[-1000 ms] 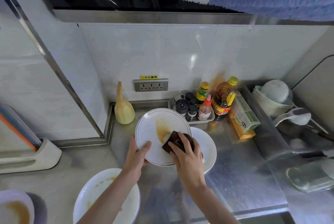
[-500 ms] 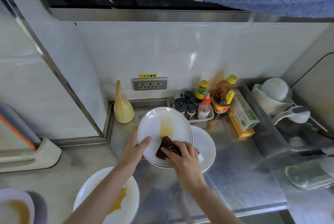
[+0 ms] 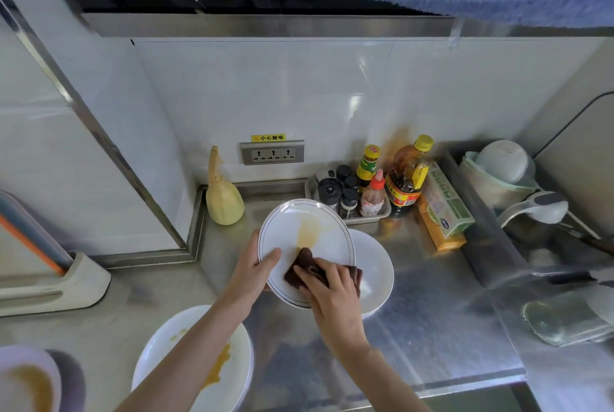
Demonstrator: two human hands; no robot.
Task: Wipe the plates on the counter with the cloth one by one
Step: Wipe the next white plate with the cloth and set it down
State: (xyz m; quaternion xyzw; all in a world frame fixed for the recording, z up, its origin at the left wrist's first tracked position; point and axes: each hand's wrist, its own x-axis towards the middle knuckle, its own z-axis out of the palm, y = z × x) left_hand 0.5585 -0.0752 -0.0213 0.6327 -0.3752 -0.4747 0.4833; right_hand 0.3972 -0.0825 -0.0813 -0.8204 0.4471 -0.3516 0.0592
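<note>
My left hand (image 3: 254,270) grips the left rim of a white plate with a thin dark ring (image 3: 289,229), tilted up above the steel counter (image 3: 432,322). A faint brown smear runs down the plate's middle. My right hand (image 3: 332,292) presses a dark brown cloth (image 3: 300,270) against the lower part of that plate. Behind and under it a plain white plate (image 3: 375,265) lies on the counter. A stained white plate (image 3: 229,365) sits at the front under my left forearm, and another stained dish (image 3: 23,381) is at the bottom left corner.
A tray of condiment bottles (image 3: 362,192), a large sauce bottle (image 3: 407,175) and boxes (image 3: 443,212) stand at the back. A yellow bottle (image 3: 221,197) is by the wall. The sink area with bowls (image 3: 501,162) and a ladle lies right. A cutting-board stand (image 3: 56,282) is left.
The cloth under my right hand has slid from the plate's middle right down to its lower part. The brown smear has thinned. The held plate has shifted slightly.
</note>
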